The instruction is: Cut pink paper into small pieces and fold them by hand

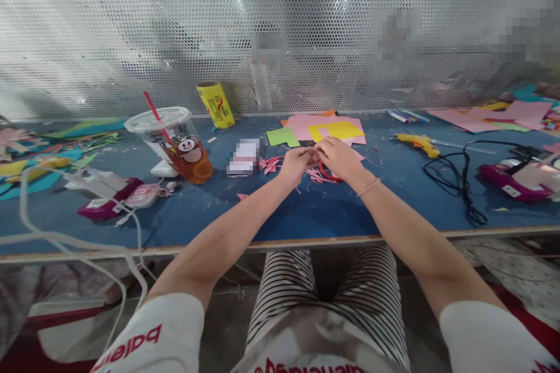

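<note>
My left hand and my right hand meet over the middle of the blue table. Their fingers are pinched together at the tips, and whatever lies between them is too small or hidden to name. Beneath and beside the hands lie pink paper scraps and red-handled scissors, partly covered by my right hand. Just behind are coloured sheets: a yellow piece on pink paper, with a green piece at the left.
A phone and a drink cup stand left of my hands, a yellow roll behind. Purple power strips with white cables lie left. Rightward are a yellow glue gun, black cable and markers. A perforated metal panel closes the back.
</note>
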A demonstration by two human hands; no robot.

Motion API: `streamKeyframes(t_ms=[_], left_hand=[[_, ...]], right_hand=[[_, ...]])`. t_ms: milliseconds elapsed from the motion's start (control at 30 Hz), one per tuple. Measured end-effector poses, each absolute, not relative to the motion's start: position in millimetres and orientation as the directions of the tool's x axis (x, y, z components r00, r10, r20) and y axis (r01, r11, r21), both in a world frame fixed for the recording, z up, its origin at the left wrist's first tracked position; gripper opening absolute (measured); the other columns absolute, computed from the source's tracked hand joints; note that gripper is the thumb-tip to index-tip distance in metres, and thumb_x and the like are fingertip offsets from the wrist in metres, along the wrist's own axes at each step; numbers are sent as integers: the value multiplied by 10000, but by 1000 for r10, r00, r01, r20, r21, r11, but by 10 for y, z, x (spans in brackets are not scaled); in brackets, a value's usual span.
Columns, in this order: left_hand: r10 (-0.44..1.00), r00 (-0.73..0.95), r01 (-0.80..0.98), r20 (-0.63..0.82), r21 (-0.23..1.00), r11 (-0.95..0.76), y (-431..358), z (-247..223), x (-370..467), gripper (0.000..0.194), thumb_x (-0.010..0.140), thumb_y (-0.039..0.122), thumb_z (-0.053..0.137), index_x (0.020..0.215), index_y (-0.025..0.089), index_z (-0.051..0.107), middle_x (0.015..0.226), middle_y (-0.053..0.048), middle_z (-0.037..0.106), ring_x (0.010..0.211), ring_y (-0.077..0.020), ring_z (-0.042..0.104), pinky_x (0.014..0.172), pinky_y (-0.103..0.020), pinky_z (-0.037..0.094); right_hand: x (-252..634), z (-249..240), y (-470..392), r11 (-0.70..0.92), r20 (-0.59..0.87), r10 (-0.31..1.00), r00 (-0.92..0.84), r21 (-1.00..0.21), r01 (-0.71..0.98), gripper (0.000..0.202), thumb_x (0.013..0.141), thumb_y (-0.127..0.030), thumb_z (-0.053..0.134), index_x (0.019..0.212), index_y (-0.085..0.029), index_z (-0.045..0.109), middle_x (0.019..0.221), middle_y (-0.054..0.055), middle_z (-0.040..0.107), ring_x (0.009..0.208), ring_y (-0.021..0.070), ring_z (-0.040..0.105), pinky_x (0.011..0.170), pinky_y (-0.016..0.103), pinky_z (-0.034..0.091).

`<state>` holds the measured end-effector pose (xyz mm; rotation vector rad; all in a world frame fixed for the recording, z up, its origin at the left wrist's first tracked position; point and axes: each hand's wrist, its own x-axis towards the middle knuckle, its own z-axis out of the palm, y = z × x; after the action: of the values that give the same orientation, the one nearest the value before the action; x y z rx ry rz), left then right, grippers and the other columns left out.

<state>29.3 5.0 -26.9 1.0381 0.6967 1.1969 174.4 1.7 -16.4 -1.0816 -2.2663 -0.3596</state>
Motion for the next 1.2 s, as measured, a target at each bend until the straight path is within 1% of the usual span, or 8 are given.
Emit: streamKeyframes(t_ms=[133, 367, 600, 767, 867, 1033, 1133, 1200], left_hand=[[964, 258, -378, 65, 925, 39, 60, -269, 295, 103, 689, 101, 615, 767, 91, 683, 701, -45, 675, 684, -115, 650, 880, -389, 518], [959, 276, -351, 60, 935, 42, 53, -226, 261, 105, 685, 90, 605, 758, 82, 681, 688, -55, 680, 654, -120, 652, 852, -394, 530], [959, 283, -343, 19, 936, 83, 47, -181, 235, 82, 681, 85, 611, 741, 76, 666, 655, -50, 668, 632, -113, 647, 837, -377, 532], [954, 300, -383, -21, 913, 141, 76, -185, 227, 93, 702, 72, 572, 728, 89, 660, 633, -42, 659, 621, -102, 639, 830, -350, 528], [955, 296, -411, -35, 897, 161, 83, -178, 223, 107, 719, 84, 554, 711, 97, 660, 630, -38, 655, 616, -95, 633, 820, -334, 525], [960, 278, -439, -16, 887, 142, 93, -153, 191, 114, 690, 68, 566, 718, 115, 667, 658, -38, 677, 644, -101, 636, 815, -312, 519], [961, 276, -474, 14, 872, 123, 113, -161, 163, 75, 682, 98, 616, 728, 116, 673, 677, -32, 682, 661, -109, 642, 814, -312, 516], [957, 288, -480, 37, 870, 111, 130, -179, 153, 70, 683, 131, 652, 745, 113, 678, 687, -36, 683, 673, -111, 644, 824, -316, 509]], right_hand=[[1774, -165, 41, 643, 621, 625, -473, -66, 763, 160, 864, -133, 424, 903, -160, 576, 911, 90, 611, 876, 202, 545, 823, 335, 426], [1807, -143, 19, 650, 607, 615, -504, -27, 759, 170, 877, -151, 413, 909, -151, 580, 912, 96, 620, 865, 200, 561, 795, 328, 437], [1829, -167, 27, 618, 521, 608, -599, 164, 769, 220, 902, -141, 349, 979, -122, 554, 929, 117, 595, 853, 206, 542, 725, 326, 424], [1791, -128, -39, 569, 512, 567, -645, 322, 757, 216, 892, -124, 354, 936, -107, 564, 883, 113, 569, 781, 202, 519, 677, 324, 416], [1793, -122, -56, 574, 508, 530, -679, 374, 729, 235, 889, -117, 355, 938, -106, 585, 884, 113, 577, 792, 207, 523, 687, 333, 430], [1803, -146, -56, 646, 548, 503, -668, 274, 712, 290, 891, -127, 358, 1053, -128, 599, 1017, 127, 595, 925, 227, 533, 773, 362, 465], [1785, -156, -44, 720, 605, 501, -618, 105, 686, 298, 871, -121, 390, 1069, -156, 609, 1062, 119, 597, 989, 226, 529, 839, 387, 468], [1767, -166, -24, 769, 670, 506, -543, -66, 636, 272, 848, -117, 417, 1002, -174, 634, 1031, 99, 612, 987, 209, 541, 884, 394, 459]])
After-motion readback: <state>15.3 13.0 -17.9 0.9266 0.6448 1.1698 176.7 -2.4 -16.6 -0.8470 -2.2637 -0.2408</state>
